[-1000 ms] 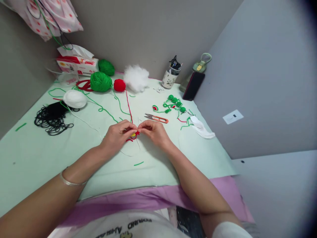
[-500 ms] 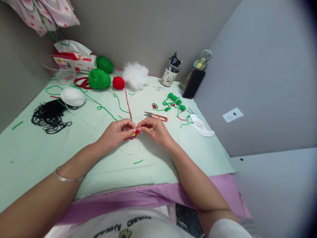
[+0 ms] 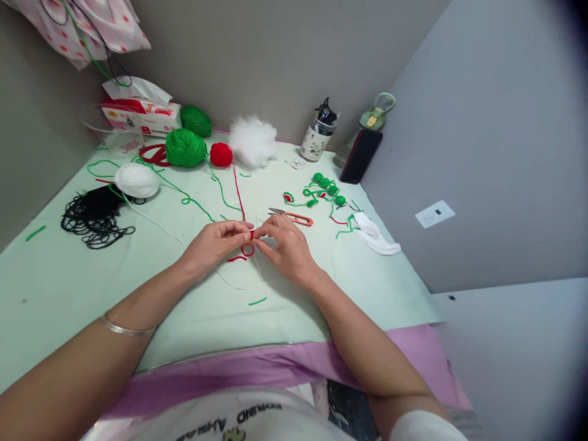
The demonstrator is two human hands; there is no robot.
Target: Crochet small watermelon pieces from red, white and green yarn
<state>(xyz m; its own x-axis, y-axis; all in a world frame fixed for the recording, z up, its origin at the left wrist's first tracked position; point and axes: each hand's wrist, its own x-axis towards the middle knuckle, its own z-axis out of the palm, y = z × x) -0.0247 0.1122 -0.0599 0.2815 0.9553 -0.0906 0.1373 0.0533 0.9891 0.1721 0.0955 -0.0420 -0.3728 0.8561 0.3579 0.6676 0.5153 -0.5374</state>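
Note:
My left hand (image 3: 215, 244) pinches a small red yarn piece (image 3: 252, 235) between thumb and fingers, low over the table. From the other side my right hand (image 3: 289, 250) meets it, its fingertips closed at the piece's edge. Most of the piece is hidden by the fingers. A red yarn loop (image 3: 248, 250) hangs just below, and a thin yellow edge shows under the left thumb, too small to name. One red strand (image 3: 237, 195) runs from the red yarn ball (image 3: 221, 155) down to the hands. Thread snips (image 3: 294, 217) with orange handles lie right behind my right hand.
Green yarn balls (image 3: 186, 147), a white yarn ball (image 3: 136, 180) and black cord (image 3: 94, 217) lie left. White stuffing (image 3: 253, 142) sits behind. Small green crocheted pieces (image 3: 327, 187), a pen cup (image 3: 318, 139), a phone (image 3: 361, 155) and a bottle (image 3: 371, 116) stand right.
My right fingers have shifted and spread slightly at the red piece. The yellow bit is now mostly covered, and a red loop shows below the hands. The view has moved slightly.

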